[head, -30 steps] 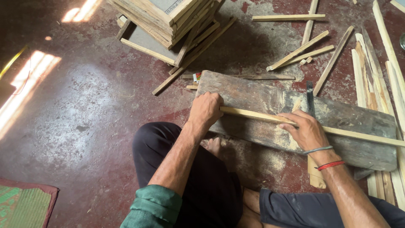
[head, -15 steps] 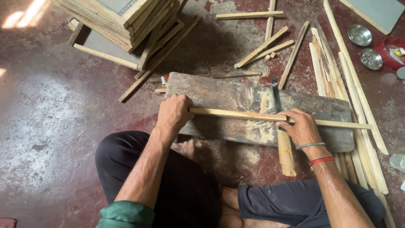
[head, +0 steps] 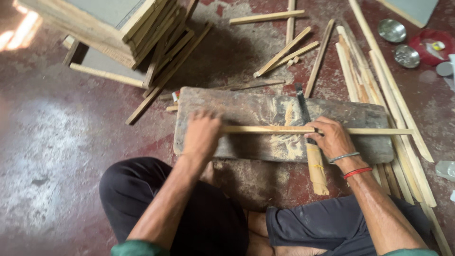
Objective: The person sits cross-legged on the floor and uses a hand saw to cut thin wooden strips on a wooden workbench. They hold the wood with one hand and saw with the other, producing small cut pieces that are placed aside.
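Across the dark board: a thin pale wooden strip (head: pixel 284 129) lies lengthwise, left to right, its right end running past the board's right edge.
Left hand: the left hand (head: pixel 201 135) rests palm down over the strip's left end, fingers curled onto it; the hand is blurred, so the exact grip cannot be told.
Right hand: the right hand (head: pixel 334 137) closes its fingers over the strip right of the middle; a metal bangle and a red band sit on the wrist.
Board: the worn dark plank (head: pixel 246 111) lies flat on the floor just in front of the seated person's knees, with pale sawdust under the strip.
Tool: a blade with a pale wooden handle (head: pixel 316 168) lies across the board beneath the right hand, handle toward the person.
Right of the board: long wooden slats (head: pixel 379 80) lie side by side on the red floor (head: pixel 57 142).
Far left: a stack of wooden frames (head: pixel 123 33).
Far right: two small metal bowls (head: pixel 391 30).
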